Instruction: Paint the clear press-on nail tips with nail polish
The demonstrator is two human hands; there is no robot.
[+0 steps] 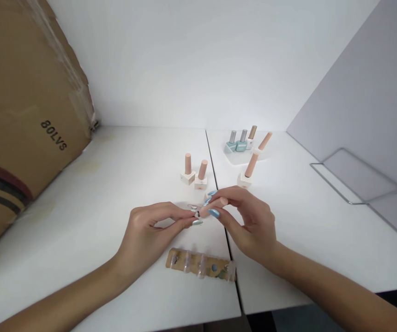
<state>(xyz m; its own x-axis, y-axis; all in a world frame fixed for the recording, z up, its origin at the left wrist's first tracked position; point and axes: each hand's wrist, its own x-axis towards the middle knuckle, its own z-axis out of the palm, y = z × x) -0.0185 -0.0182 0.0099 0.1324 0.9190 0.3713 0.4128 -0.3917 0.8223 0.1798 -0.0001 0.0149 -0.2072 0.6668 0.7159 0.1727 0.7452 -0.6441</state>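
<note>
White tabletop (81, 221) with a seam down the middle, a cardboard box (21, 101) leaning in on the left, and peach-capped bottles (193, 168) and teal bottles (236, 145) toward the back. Left hand (150, 235) is pinching a small patterned false nail (194, 208) between thumb and forefinger, while the right hand (245, 226) pinches a peach-coloured piece (204, 211) right up against it — exact contact is hard to make out. Bracing the fingertips together like this looks like the best way to steady something so tiny. A card of nails (200, 265) lies just below the hands.
</note>
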